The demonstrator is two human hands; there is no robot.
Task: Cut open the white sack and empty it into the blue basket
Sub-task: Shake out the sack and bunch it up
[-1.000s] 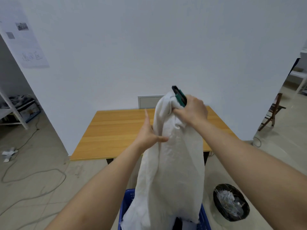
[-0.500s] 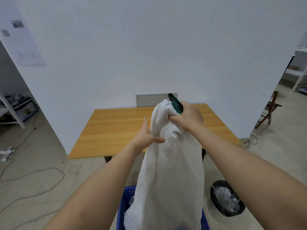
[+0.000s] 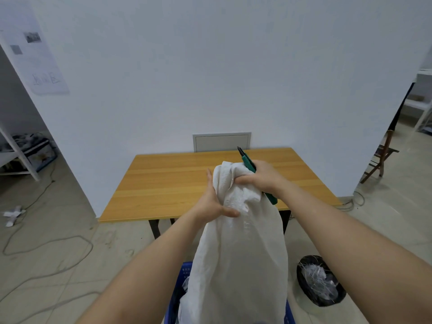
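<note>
Sack (image 3: 238, 253) hangs over basket (image 3: 184, 274), before table (image 3: 163, 183), bin (image 3: 320, 280) right.

White woven sack (image 3: 236, 249) hangs over the blue basket (image 3: 184, 274); green-handled cutter (image 3: 249, 163); beyond the sack, an orange-brown wooden table (image 3: 163, 181).
</note>
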